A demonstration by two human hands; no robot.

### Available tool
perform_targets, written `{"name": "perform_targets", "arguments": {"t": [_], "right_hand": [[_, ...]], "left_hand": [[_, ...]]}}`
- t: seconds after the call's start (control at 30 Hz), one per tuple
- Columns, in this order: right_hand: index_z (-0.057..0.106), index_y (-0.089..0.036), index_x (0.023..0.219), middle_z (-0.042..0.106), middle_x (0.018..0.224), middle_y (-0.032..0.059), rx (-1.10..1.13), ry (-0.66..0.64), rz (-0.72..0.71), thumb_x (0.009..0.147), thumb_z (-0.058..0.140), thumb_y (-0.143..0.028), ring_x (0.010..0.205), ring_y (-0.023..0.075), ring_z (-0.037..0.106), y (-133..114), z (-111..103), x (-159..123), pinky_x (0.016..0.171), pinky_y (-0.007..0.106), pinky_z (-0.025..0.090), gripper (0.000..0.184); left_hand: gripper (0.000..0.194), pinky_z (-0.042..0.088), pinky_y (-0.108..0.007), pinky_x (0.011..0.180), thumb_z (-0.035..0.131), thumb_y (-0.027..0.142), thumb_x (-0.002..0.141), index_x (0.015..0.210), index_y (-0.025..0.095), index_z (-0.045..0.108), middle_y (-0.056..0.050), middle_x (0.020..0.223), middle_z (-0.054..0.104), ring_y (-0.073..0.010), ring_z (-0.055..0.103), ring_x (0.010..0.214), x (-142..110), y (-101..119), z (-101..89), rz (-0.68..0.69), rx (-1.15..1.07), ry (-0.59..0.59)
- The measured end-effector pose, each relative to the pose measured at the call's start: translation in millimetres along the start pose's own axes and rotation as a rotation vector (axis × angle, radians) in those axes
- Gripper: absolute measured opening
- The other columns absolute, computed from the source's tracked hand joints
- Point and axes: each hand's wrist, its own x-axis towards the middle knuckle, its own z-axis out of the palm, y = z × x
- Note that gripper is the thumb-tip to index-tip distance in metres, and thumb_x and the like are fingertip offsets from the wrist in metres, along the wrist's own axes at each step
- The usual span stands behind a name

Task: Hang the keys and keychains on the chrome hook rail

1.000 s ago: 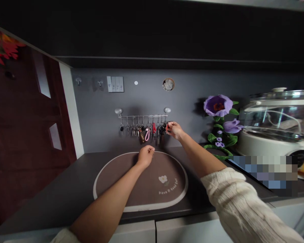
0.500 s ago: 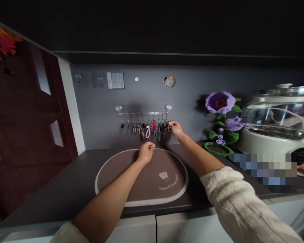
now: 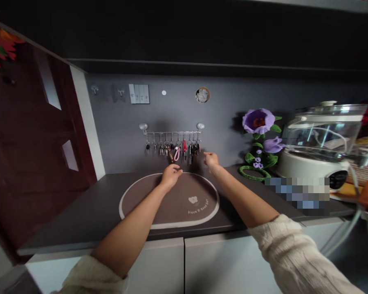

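A metal rail [image 3: 173, 132] on the grey wall carries several bunches of keys [image 3: 190, 150] on hooks. Among them hang a pink strap [image 3: 177, 153], a red strap [image 3: 184, 146] and a brown key fob [image 3: 171, 155]. My right hand [image 3: 211, 160] is just right of the last keys and apart from them, fingers bent, thumb and forefinger slightly parted with nothing visible between them. Below the rail, over the brown oval mat [image 3: 168, 204], my left hand [image 3: 170, 177] has thumb and forefinger apart and nothing visible in them.
Purple fabric flowers [image 3: 259, 121] with a green ring base stand on the dark counter [image 3: 79, 212] to the right. Beyond them sits a white appliance with a clear cover [image 3: 313, 163]. A dark cabinet [image 3: 184, 36] overhangs above. Two wall hooks [image 3: 120, 93] are at left.
My right hand has come away from the rightmost keys, which now hang free. My left hand's thumb and forefinger have parted. The view has shifted somewhat.
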Motion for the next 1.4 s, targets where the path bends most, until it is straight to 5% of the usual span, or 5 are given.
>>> {"name": "perform_targets", "arguments": {"t": [0.23,0.47,0.7,1.03,1.4], "right_hand": [[0.032,-0.025,0.122,0.043,0.056,-0.0078,0.199,-0.33,-0.289,0.063,0.058,-0.025,0.053,0.0066,0.042,-41.5,-12.9,-83.2,0.059,0.021,0.039,0.064],[-0.012,-0.026,0.13,0.044,0.064,-0.0053,0.132,-0.529,-0.514,0.068,0.055,-0.024,0.057,0.0082,0.04,-53.3,-24.3,-139.8,0.061,0.023,0.04,0.092],[-0.012,-0.024,0.131,0.045,0.067,-0.004,0.021,-0.583,-0.553,0.071,0.053,-0.027,0.06,0.0084,0.043,-36.6,-29.0,-157.8,0.063,0.024,0.04,0.088],[0.034,-0.016,0.121,0.05,0.109,0.0105,-0.135,-0.185,-0.213,0.06,0.058,-0.049,0.095,0.0188,0.049,-34.5,-18.5,-39.2,0.083,0.032,0.038,0.074],[0.055,-0.015,0.083,0.063,0.077,0.0056,0.12,-0.308,-0.055,0.054,0.063,-0.048,0.07,0.0161,0.057,-16.3,40.6,17.0,0.06,0.026,0.044,0.045]], "left_hand": [[0.09,0.033,-0.018,0.056,0.06,0.015,0.061,0.132,0.025,0.006,0.008,0.057,0.046,-0.0046,0.042,0.051,-41.1,54.7,-41.7,0.248,-0.214,-0.066],[0.097,0.036,-0.022,0.068,0.057,0.017,0.066,0.129,0.024,-0.017,0.006,0.064,0.047,-0.006,0.045,0.06,-91.6,64.0,-83.1,0.427,-0.04,-0.127],[0.098,0.037,-0.025,0.072,0.058,0.021,0.066,0.128,0.024,-0.018,0.006,0.065,0.048,-0.0067,0.046,0.061,-110.4,44.3,-95.2,0.378,0.03,-0.144],[0.087,0.029,-0.032,0.092,0.068,0.044,0.05,0.123,0.014,0.031,-0.014,0.122,0.039,-0.0222,0.038,0.11,11.2,21.6,-124.0,0.098,0.151,0.308],[0.038,0.041,-0.027,0.071,0.072,0.034,0.048,0.075,0.013,0.054,-0.004,0.073,0.061,-0.0111,0.056,0.067,96.6,11.9,-96.2,-0.148,-0.435,0.105]]}}
